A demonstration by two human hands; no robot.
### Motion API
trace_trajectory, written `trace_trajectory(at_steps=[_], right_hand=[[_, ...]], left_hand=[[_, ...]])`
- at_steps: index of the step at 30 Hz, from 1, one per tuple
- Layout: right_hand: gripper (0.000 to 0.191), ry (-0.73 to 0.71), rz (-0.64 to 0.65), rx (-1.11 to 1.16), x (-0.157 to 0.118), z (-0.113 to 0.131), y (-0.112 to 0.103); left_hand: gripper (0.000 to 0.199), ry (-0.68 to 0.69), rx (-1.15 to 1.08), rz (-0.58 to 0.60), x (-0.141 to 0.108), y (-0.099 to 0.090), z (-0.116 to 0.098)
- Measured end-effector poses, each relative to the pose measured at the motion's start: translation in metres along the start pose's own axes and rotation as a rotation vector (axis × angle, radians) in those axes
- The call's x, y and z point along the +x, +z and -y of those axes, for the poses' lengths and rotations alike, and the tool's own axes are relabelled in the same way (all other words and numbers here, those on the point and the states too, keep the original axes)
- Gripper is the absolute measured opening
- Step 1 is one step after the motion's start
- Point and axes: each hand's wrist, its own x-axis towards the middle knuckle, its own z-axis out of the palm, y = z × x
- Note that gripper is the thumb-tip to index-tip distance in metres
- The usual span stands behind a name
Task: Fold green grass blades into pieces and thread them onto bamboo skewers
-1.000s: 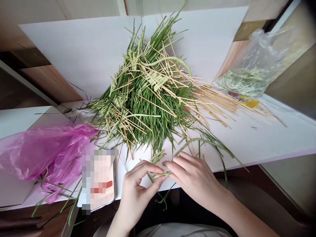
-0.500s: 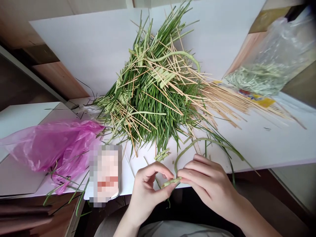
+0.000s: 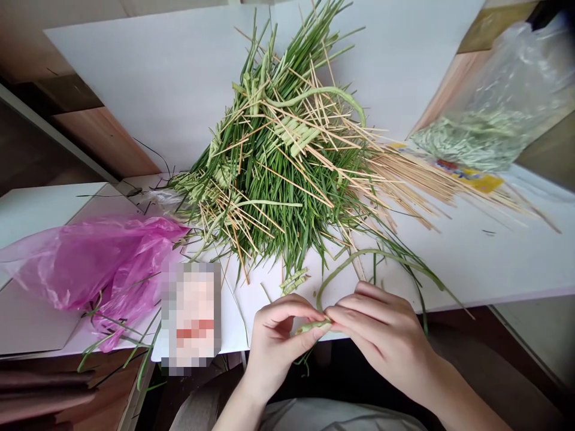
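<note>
Near the table's front edge, my left hand [image 3: 279, 340] pinches a short pale green piece of long bean [image 3: 311, 327] between thumb and index finger. My right hand [image 3: 381, 332] is closed on the same bean, its fingertips meeting those of the left. A long curved stretch of bean [image 3: 338, 273] rises from behind the fingertips and arcs to the right across the white table. What lies inside the right fingers is hidden. Just beyond my hands, a small skewered row of bean pieces [image 3: 294, 281] rests on the table.
A big heap of green chives [image 3: 287, 197] with bean bundles and thin wooden skewers [image 3: 413, 179] fills the middle. A pink plastic bag [image 3: 103, 257] lies left, near a blurred-out flat object [image 3: 193, 317]. A clear bag of pale green strips [image 3: 476, 140] stands at the back right.
My left hand has shifted slightly right, its thumb and index finger closing in on the right fingertips. The right hand stays nearly in place, and the view has tilted a little.
</note>
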Motion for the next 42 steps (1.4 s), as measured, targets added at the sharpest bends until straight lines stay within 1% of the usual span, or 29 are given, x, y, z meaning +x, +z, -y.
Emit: trace_trajectory(at_steps=[4, 9, 12, 15, 19, 22, 24, 25, 27, 32, 35, 39, 42], right_hand=[[0.022, 0.032, 0.008, 0.076, -0.002, -0.001, 0.004], [0.02, 0.076, -0.014, 0.137, -0.004, -0.006, 0.013], [0.022, 0.105, -0.032, 0.159, -0.004, -0.009, 0.017], [0.021, 0.144, -0.021, 0.187, -0.003, -0.011, 0.019], [0.024, 0.212, 0.06, 0.238, -0.003, -0.015, 0.014], [0.025, 0.273, 0.143, 0.3, -0.001, -0.019, 0.009], [0.024, 0.291, 0.165, 0.307, 0.001, -0.022, 0.008], [0.024, 0.288, 0.153, 0.288, 0.002, -0.023, 0.009], [0.023, 0.249, 0.092, 0.206, 0.003, -0.024, 0.013], [0.021, 0.088, -0.148, -0.181, 0.003, -0.019, 0.032], [0.018, 0.037, -0.224, -0.36, 0.002, -0.017, 0.042], [0.017, -0.011, -0.276, -0.459, 0.0, -0.016, 0.049], [0.016, -0.041, -0.323, -0.473, 0.0, -0.014, 0.052]], left_hand=[[0.006, -0.008, -0.066, -0.054, 0.0, 0.003, 0.006], [0.009, -0.06, -0.196, -0.202, 0.001, 0.014, 0.01], [0.012, -0.108, -0.264, -0.254, 0.004, 0.02, 0.011], [0.013, -0.142, -0.291, -0.247, 0.006, 0.022, 0.012], [0.014, -0.156, -0.247, -0.199, 0.009, 0.019, 0.015], [0.018, -0.176, -0.274, -0.222, 0.013, 0.018, 0.015], [0.022, -0.201, -0.312, -0.253, 0.018, 0.02, 0.015], [0.024, -0.213, -0.338, -0.271, 0.02, 0.022, 0.015], [0.029, -0.23, -0.402, -0.312, 0.026, 0.026, 0.014], [0.033, -0.231, -0.539, -0.44, 0.036, 0.039, 0.014], [0.032, -0.254, -0.615, -0.497, 0.038, 0.045, 0.016], [0.032, -0.284, -0.701, -0.594, 0.044, 0.05, 0.014], [0.036, -0.226, -0.703, -0.652, 0.053, 0.046, 0.008]])
